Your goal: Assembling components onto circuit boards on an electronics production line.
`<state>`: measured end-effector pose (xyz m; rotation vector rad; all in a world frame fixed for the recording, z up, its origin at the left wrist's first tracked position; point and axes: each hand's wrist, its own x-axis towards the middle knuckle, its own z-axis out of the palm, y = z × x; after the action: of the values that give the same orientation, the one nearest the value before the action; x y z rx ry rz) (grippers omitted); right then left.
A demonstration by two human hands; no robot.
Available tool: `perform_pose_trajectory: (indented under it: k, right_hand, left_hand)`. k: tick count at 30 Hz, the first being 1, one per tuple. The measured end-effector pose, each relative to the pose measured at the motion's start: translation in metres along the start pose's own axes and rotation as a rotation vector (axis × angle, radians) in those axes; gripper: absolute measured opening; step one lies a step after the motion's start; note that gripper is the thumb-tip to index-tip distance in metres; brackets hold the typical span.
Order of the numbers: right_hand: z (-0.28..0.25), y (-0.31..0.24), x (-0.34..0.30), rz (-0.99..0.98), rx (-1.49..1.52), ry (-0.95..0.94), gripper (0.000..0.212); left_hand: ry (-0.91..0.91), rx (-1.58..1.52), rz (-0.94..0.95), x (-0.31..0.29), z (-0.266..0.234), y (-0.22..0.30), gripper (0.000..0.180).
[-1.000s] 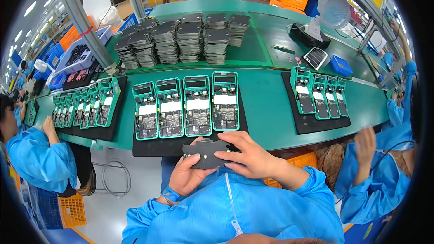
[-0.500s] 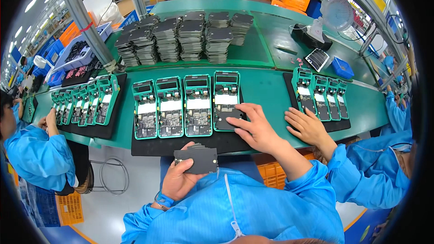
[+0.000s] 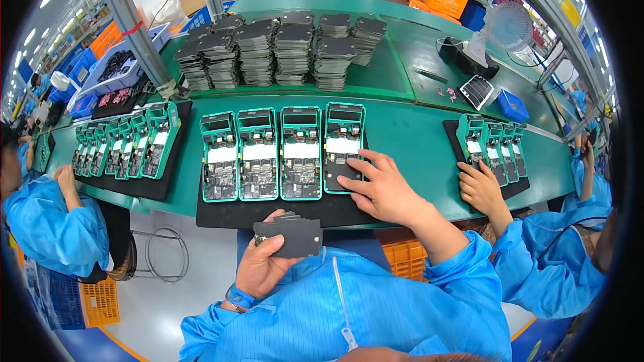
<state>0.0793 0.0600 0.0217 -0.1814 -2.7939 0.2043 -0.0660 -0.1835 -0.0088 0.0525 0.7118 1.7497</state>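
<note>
A small stack of thin dark-grey plates [image 3: 295,236] rests in my left hand [image 3: 263,269], the thumb pressed on top and the fingers underneath. Four green-framed device housings [image 3: 300,177] lie in a row on a black mat [image 3: 268,212], their circuit boards and white strips showing. Over the rightmost housing [image 3: 345,113], a dark plate [image 3: 337,175] covers the lower half. My right hand [image 3: 389,194] touches this plate along its right side with spread fingertips; the palm is off to the right of the housing.
Tall stacks of dark plates [image 3: 293,53] stand at the back of the green bench [image 3: 402,135]. More housings lie left [image 3: 156,144] and right [image 3: 473,135]. A co-worker's hand [image 3: 483,189] works at the right group; another person [image 3: 60,228] sits left. A fan [image 3: 508,27] stands back right.
The view has shifted slightly. My right hand stays at the plate, which now lies squarer in the rightmost housing. The co-worker's hand on the right has moved farther right, onto their housings.
</note>
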Motion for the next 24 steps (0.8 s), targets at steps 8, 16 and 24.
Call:
perform_pose_trajectory:
  k: [8, 16, 24]
  right_hand:
    - [-0.002, 0.004, -0.002, -0.050, -0.024, -0.034, 0.034]
    - [0.012, 0.022, 0.004, -0.071, 0.113, -0.053, 0.033]
    - [0.004, -0.001, 0.000, -0.086, -0.124, -0.018, 0.036]
  left_hand:
    - [-0.015, 0.010, -0.002, 0.002, 0.005, -0.001, 0.056]
    - [-0.022, -0.023, -0.017, -0.001, -0.001, -0.008, 0.054]
    - [-0.005, -0.022, -0.006, -0.002, -0.002, -0.006, 0.054]
